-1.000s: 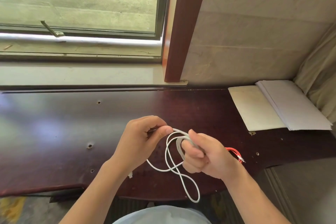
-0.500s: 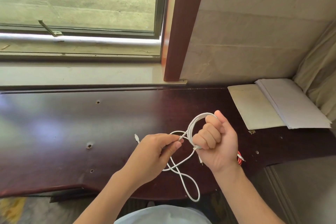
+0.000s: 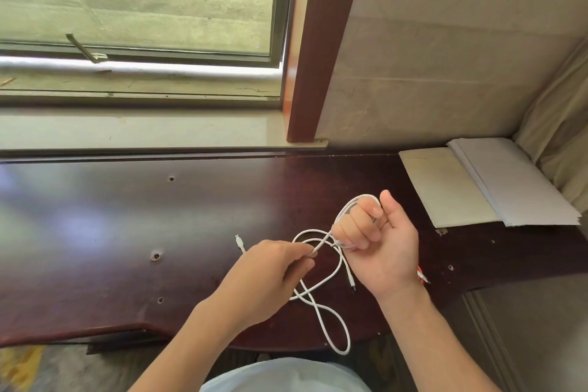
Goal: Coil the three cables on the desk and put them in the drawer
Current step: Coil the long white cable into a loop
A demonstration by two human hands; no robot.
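A white cable (image 3: 331, 321) is being wound above the dark wooden desk (image 3: 127, 216). My right hand (image 3: 378, 245) has its fingers curled round several loops of it. My left hand (image 3: 270, 274) pinches a strand just left of those loops. A long loop hangs down past the desk's front edge. One white plug end (image 3: 238, 242) sticks out to the left of my left hand, and another plug (image 3: 351, 283) dangles under my right hand. A red cable (image 3: 422, 277) peeks out on the desk behind my right wrist. No drawer is in view.
A cream sheet (image 3: 442, 188) and a stack of white paper (image 3: 509, 184) lie at the desk's back right. A window (image 3: 136, 0) and its sill run behind the desk. A red-brown wooden post (image 3: 318, 41) stands at the back centre.
My right hand rose and turned palm-up with the loops round its fingers. My left hand dropped lower and to the right, drawing the strand across. Little has moved in the last half second.
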